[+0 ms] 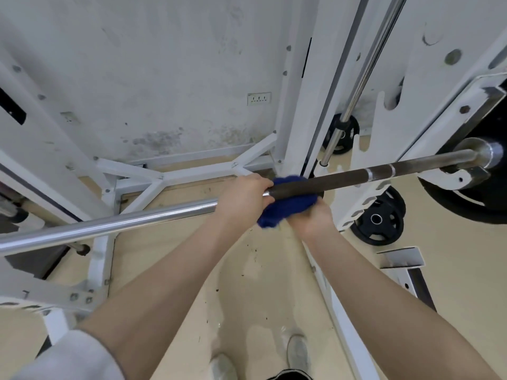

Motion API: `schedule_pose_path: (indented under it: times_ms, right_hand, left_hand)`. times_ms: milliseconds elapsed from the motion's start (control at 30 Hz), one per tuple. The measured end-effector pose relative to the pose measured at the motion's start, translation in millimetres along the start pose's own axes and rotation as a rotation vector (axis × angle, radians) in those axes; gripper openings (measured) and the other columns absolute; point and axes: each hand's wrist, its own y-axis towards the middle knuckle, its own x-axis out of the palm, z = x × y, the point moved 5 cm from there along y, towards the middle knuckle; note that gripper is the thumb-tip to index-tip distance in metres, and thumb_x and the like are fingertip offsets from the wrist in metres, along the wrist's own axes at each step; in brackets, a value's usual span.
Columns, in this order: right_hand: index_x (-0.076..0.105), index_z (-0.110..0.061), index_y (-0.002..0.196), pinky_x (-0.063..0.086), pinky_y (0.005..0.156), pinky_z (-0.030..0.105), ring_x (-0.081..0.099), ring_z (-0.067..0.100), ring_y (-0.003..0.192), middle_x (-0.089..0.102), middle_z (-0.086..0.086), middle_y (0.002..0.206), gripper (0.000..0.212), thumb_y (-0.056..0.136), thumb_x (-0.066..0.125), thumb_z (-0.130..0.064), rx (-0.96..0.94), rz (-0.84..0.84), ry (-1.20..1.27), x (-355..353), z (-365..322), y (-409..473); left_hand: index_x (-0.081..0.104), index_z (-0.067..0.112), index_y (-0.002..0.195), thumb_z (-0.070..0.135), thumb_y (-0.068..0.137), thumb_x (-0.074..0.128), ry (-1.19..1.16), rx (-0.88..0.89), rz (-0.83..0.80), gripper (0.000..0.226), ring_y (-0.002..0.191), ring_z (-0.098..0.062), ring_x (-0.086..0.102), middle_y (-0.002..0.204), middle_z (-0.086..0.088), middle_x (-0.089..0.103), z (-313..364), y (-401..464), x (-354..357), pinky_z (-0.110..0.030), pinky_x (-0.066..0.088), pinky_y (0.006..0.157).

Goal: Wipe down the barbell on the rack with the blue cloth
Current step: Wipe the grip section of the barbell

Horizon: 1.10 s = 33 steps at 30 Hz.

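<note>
Your left hand (242,197) curled around the barbell (343,175) resting across the white rack (301,105), likely steadying it, while your right hand (315,218) gripped the blue cloth (285,207) wrapped under the bar's dark midsection to rub it clean.

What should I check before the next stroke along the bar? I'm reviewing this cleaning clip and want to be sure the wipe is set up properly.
1. Blue cloth wrapped against the barbell: ok.
2. Right hand grips the cloth from below: ok.
3. Left hand holds the bar beside the cloth, steadying it: ok.
4. Bar seated in the rack hook at the right end: ok.
5. Left end seated: cannot tell, out of view.
6. Dark stretch toward the collar free of obstacles: ok.
</note>
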Motion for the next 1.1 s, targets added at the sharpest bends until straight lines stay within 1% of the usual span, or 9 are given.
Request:
schedule_pose_path:
  times_ms: [100, 267, 433, 667, 800, 867, 900, 1000, 1100]
  right_hand:
    - [0.048, -0.013, 0.084, 0.039, 0.061, 0.030, 0.051, 0.019, 0.069, 0.061, 0.006, 0.056, 0.034, 0.101, 0.023, -0.025, 0.051, -0.103, 0.109, 12.1, 17.5, -3.4]
    - [0.057, -0.006, 0.080, 0.041, 0.065, 0.034, 0.052, 0.026, 0.068, 0.062, 0.010, 0.066, 0.042, 0.100, 0.023, -0.022, 0.039, -0.147, -0.145, 13.7, 15.4, -15.1]
    - [0.046, -0.012, 0.080, 0.044, 0.072, 0.023, 0.051, 0.014, 0.076, 0.049, 0.002, 0.077, 0.027, 0.101, 0.033, -0.023, 0.122, 0.056, 0.270, 5.9, -3.0, -5.3]
    - [0.050, -0.010, 0.083, 0.046, 0.085, 0.025, 0.051, 0.019, 0.075, 0.052, 0.007, 0.082, 0.032, 0.101, 0.026, -0.020, 0.098, 0.002, -0.155, 17.6, 8.8, -7.0]
    - [0.045, -0.012, 0.078, 0.045, 0.046, 0.019, 0.045, 0.012, 0.065, 0.045, 0.002, 0.076, 0.022, 0.098, 0.038, -0.014, -0.034, 0.181, -0.087, -10.3, -50.8, -7.1]
    - [0.043, -0.010, 0.071, 0.040, 0.040, 0.018, 0.040, 0.012, 0.056, 0.042, 0.002, 0.068, 0.031, 0.073, 0.074, -0.012, 0.120, 0.195, -0.256, -3.1, -36.4, -14.2]
    - [0.041, -0.010, 0.067, 0.043, 0.047, 0.021, 0.041, 0.014, 0.057, 0.042, 0.000, 0.068, 0.049, 0.052, 0.086, -0.024, 0.141, 0.270, -0.385, -5.0, -22.7, -17.5]
    - [0.045, -0.012, 0.073, 0.043, 0.093, 0.037, 0.050, 0.025, 0.078, 0.045, 0.006, 0.074, 0.013, 0.084, 0.045, -0.005, 0.114, -0.003, -0.368, 8.8, 13.0, -7.5]
    - [0.050, -0.008, 0.084, 0.037, 0.092, 0.028, 0.045, 0.020, 0.072, 0.048, 0.005, 0.074, 0.024, 0.098, 0.031, -0.012, -0.032, 0.110, -0.482, 6.8, -5.7, -6.9]
  left_hand:
    - [0.060, 0.014, 0.111, 0.024, 0.093, 0.047, 0.026, 0.003, 0.041, 0.025, 0.100, -0.026, 0.054, 0.112, -0.006, 0.060, -2.7, -2.3, 6.1, -0.041, 0.046, 0.083]
    - [0.058, 0.017, 0.119, 0.025, 0.094, 0.045, 0.016, -0.023, 0.062, 0.029, 0.106, -0.026, 0.052, 0.118, -0.004, 0.057, -3.3, -3.3, 7.2, -0.038, 0.044, 0.084]
    - [0.059, 0.022, 0.118, 0.028, 0.095, 0.045, 0.048, -0.006, 0.082, 0.028, 0.102, -0.025, 0.050, 0.110, -0.003, 0.060, -2.1, -6.0, 4.8, -0.033, 0.039, 0.076]
    - [0.059, 0.020, 0.112, 0.029, 0.094, 0.044, 0.107, -0.059, 0.064, 0.025, 0.108, -0.022, 0.042, 0.113, 0.000, 0.059, 2.0, -7.0, 0.8, -0.027, 0.031, 0.075]
    - [0.060, 0.023, 0.114, 0.028, 0.094, 0.045, 0.083, -0.066, 0.085, 0.025, 0.104, -0.023, 0.044, 0.106, -0.001, 0.061, 2.3, -8.9, 0.4, -0.029, 0.035, 0.078]
    - [0.062, 0.023, 0.110, 0.029, 0.093, 0.048, 0.064, -0.073, 0.091, 0.023, 0.100, -0.024, 0.046, 0.100, -0.001, 0.062, 2.1, -7.9, 1.8, -0.032, 0.038, 0.079]
    - [0.063, 0.021, 0.105, 0.028, 0.092, 0.049, 0.056, -0.081, 0.092, 0.021, 0.099, -0.026, 0.047, 0.097, -0.002, 0.062, 1.7, -7.7, 3.0, -0.033, 0.040, 0.080]
    - [0.064, 0.020, 0.103, 0.028, 0.089, 0.051, 0.056, -0.122, 0.108, 0.021, 0.100, -0.027, 0.048, 0.098, -0.001, 0.064, 1.0, -7.2, 4.2, -0.038, 0.041, 0.085]
    - [0.063, 0.024, 0.110, 0.032, 0.091, 0.049, 0.093, -0.164, 0.104, 0.024, 0.107, -0.025, 0.045, 0.107, 0.001, 0.064, 0.8, -7.2, 4.5, -0.037, 0.040, 0.090]
